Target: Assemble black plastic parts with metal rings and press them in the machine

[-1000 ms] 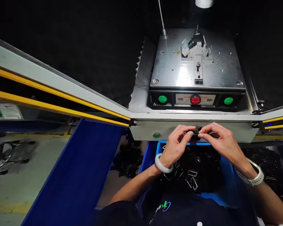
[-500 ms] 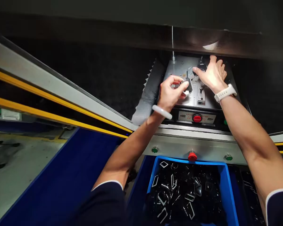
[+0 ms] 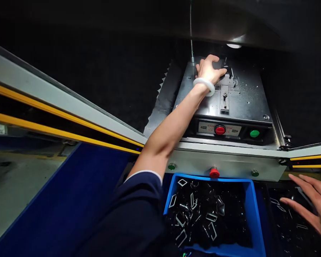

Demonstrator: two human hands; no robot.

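Note:
My left hand reaches over the metal work plate, its thumb stretched against a small black part on the raised metal fixture. Its fingers are spread from the thumb, though some tips are hidden behind the hand. Far off to the right, my right hand hovers with fingers apart over dark parts with pale rectangular outlines. A greyish shape shows between those fingers; whether the hand touches it is unclear.
A blue bin of shiny dark parts sits below the machine front. Red stop buttons and a green button line the machine. Yellow-striped side rails flank the opening. A thin flexible hose rises behind the plate.
My right hand has left the fixture and moved down to the far right. My left hand has shifted up to the fixture; the small dark part it pinched no longer shows in its fingers.

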